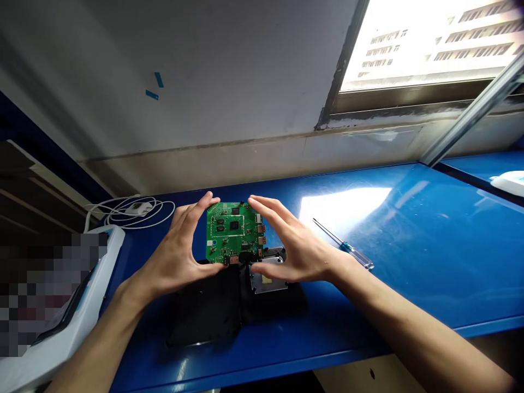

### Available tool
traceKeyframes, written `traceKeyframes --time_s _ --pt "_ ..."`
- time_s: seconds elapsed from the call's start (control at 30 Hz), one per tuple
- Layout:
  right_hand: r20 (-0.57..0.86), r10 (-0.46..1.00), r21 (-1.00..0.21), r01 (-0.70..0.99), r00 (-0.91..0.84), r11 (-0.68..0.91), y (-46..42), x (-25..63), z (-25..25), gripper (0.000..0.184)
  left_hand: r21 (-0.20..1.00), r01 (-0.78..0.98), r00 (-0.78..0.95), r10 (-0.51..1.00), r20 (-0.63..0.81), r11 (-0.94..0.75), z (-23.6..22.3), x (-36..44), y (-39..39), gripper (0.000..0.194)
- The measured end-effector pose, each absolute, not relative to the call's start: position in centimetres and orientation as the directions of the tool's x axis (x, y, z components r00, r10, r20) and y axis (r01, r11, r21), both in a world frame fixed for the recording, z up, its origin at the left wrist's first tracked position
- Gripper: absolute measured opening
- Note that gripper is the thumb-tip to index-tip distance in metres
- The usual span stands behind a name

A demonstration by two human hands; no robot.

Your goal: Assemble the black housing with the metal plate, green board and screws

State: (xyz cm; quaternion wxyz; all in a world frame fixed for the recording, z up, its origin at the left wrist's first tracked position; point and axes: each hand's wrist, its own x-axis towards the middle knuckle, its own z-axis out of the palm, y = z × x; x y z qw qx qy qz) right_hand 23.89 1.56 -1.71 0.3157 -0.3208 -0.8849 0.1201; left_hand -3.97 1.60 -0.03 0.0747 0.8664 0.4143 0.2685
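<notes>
A green circuit board (226, 240) with chips and metal ports faces me at the middle of the blue table. My left hand (176, 245) grips its left side, fingers at the top edge and thumb along the bottom. On the other side, my right hand (295, 245) has its fingertips at the upper right corner and its thumb near the lower right corner. Below the board lies a flat black plastic piece (200, 311). Beside that, partly under my right hand, rests a black casing (274, 305) bearing a silver metal plate (266, 283) with a small yellowish patch.
A screwdriver (347, 249) with a clear blue handle lies right of my hands. Coiled white cable (139, 210) sits at the back left, beside a white device (110, 245). The wall (225, 82) and window stand behind the table (429, 245); a metal post (470, 114) rises at right.
</notes>
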Motion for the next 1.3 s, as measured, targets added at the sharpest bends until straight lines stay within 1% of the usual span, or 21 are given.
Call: traceKeyframes --time_s 0.03,0.1,0.3,0.47,0.63,0.9,0.97,1.07,1.17,1.3 --pt "0.475 0.645 -0.403 0.503 -0.599 0.764 1.6 23.7 -1.9 0.108 0.34 0.672 0.513 0.744 0.427 -0.658 -0.2 -3.9 1.6 0.121" --pt "0.477 0.65 -0.378 0.529 -0.592 0.76 1.8 23.4 -2.4 0.114 0.325 0.665 0.512 0.727 0.457 -0.673 -0.5 -3.9 1.6 0.122" --pt "0.6 0.576 -0.268 0.539 -0.556 0.799 2.5 23.1 -3.2 0.115 0.293 0.638 0.529 0.681 0.506 -0.713 -1.3 -4.0 1.8 0.125" --pt "0.64 0.546 -0.223 0.549 -0.541 0.806 2.4 23.1 -3.1 0.114 0.299 0.627 0.536 0.677 0.504 -0.719 -1.8 -4.0 2.1 0.123" --pt "0.646 0.546 -0.211 0.563 -0.534 0.799 2.3 23.1 -3.1 0.116 0.307 0.631 0.539 0.687 0.487 -0.713 -1.9 -3.9 2.2 0.12" --pt "0.639 0.555 -0.219 0.567 -0.532 0.794 2.3 23.1 -3.3 0.119 0.326 0.617 0.544 0.688 0.48 -0.716 -2.0 -3.9 1.9 0.12" --pt "0.632 0.566 -0.233 0.566 -0.529 0.79 2.3 23.1 -3.3 0.123 0.333 0.618 0.547 0.694 0.469 -0.712 -2.1 -4.0 1.9 0.121" --pt "0.633 0.584 -0.267 0.565 -0.508 0.781 2.3 23.1 -3.4 0.135 0.332 0.618 0.558 0.695 0.453 -0.712 -2.1 -3.9 2.0 0.126" --pt "0.646 0.587 -0.281 0.563 -0.488 0.777 2.3 23.0 -3.5 0.141 0.301 0.618 0.573 0.678 0.46 -0.727 -1.7 -3.6 1.8 0.128" --pt "0.66 0.558 -0.251 0.552 -0.503 0.795 2.1 22.6 -3.6 0.139 0.186 0.617 0.619 0.618 0.485 -0.765 -1.3 -2.9 1.6 0.127"
